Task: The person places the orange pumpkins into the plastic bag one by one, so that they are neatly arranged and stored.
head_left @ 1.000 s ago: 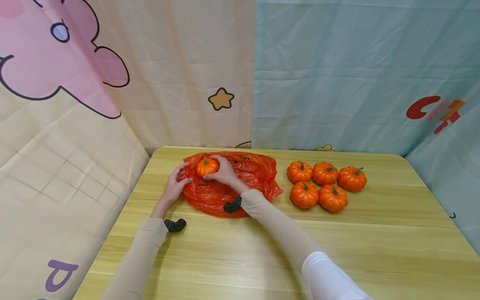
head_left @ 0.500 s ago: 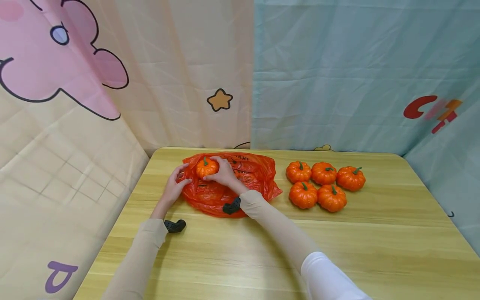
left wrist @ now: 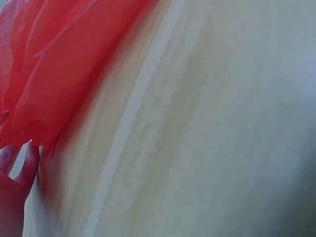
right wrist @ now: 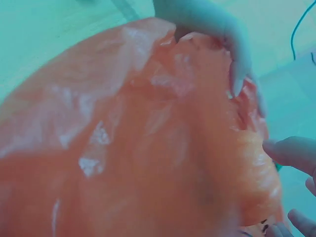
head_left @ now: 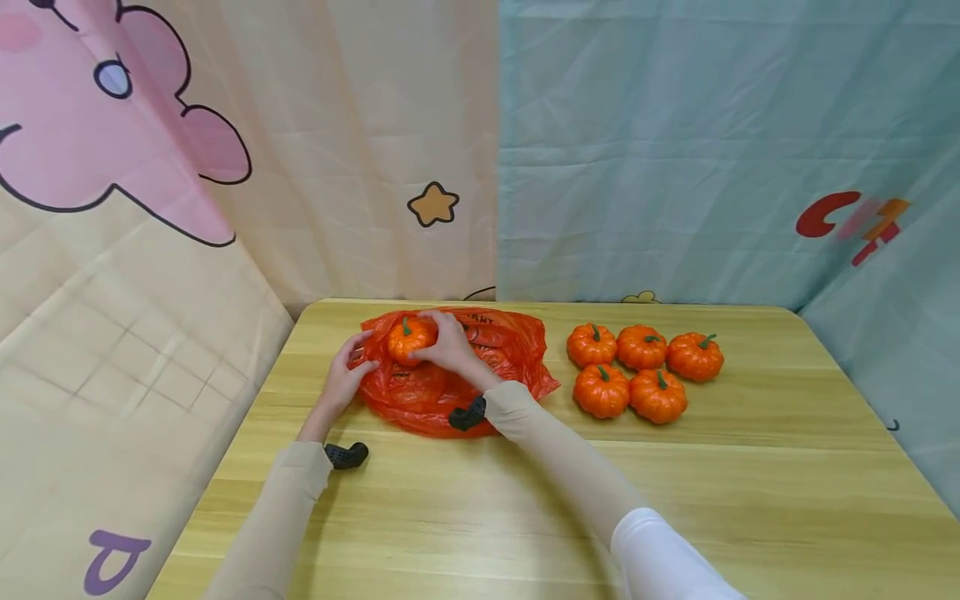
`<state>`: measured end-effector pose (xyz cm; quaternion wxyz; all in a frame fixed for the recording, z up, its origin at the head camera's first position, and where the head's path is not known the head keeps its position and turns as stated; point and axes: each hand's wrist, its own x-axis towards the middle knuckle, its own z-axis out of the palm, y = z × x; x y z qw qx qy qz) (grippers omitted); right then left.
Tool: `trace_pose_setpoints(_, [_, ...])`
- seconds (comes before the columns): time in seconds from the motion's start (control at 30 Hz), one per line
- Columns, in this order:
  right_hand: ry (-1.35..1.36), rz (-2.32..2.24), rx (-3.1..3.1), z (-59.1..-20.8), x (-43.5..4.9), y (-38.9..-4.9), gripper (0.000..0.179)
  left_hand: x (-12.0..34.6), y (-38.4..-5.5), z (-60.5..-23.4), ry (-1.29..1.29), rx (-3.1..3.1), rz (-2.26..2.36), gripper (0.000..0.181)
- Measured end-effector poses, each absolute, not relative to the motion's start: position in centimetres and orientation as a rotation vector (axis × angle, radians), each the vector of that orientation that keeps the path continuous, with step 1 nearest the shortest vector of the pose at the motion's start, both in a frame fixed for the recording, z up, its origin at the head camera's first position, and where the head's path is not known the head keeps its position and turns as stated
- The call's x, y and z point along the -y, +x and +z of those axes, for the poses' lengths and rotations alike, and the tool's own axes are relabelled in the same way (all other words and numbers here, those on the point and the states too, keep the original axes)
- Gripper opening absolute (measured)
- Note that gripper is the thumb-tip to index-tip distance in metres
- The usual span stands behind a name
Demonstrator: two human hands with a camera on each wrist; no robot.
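My right hand [head_left: 452,346] grips a small orange pumpkin [head_left: 407,343] with a green stem, its thumb on the near side and fingers on the far side. The pumpkin is at the left part of a crumpled red plastic bag [head_left: 408,400], which lies on the table. My left hand [head_left: 343,379] holds the bag's left edge; in the right wrist view its thumb lies over the plastic [right wrist: 182,79] and the other fingers are partly hidden behind. The left wrist view has the fingertips [left wrist: 30,158] at the bag's rim.
Several more orange pumpkins [head_left: 602,390] sit close together on the wooden table [head_left: 465,517], right of the bag. Printed curtains [head_left: 645,150] stand behind the table and along both sides. A black wrist device [head_left: 347,456] shows at the left sleeve.
The head view has shifted slightly, so the whole scene sits a little lower and farther left. Both hands, the pumpkin and the bag keep nearly the same places relative to each other.
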<state>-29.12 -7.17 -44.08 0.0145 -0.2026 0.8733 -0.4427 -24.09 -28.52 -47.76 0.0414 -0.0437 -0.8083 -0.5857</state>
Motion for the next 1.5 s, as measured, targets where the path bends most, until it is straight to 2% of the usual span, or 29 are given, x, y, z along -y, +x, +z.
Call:
trace_pose_setpoints(0.37, [-0.672, -1.371, -2.777, -42.1, 5.6, -28.0, 0.064, 27.5, -22.6, -45.2, -0.151, 2.492, -1.833, 0.055])
trace_pose_setpoints(0.83, [-0.792, -1.524, -2.801, -39.6, 2.7, -25.3, 0.063, 28.3, -23.5, -47.8, -0.144, 2.463, -1.786, 0.055])
trace_pose_setpoints(1.33, [-0.931, -1.586, -2.883, -37.8, -1.9, -23.1, 0.058, 28.3, -23.8, -47.8, -0.141, 2.490, -1.755, 0.055])
trace_pose_setpoints(1.5, [-0.960, -1.637, -2.888, -37.3, -4.0, -22.6, 0.057, 27.5, -22.8, -46.0, -0.142, 2.495, -1.781, 0.055])
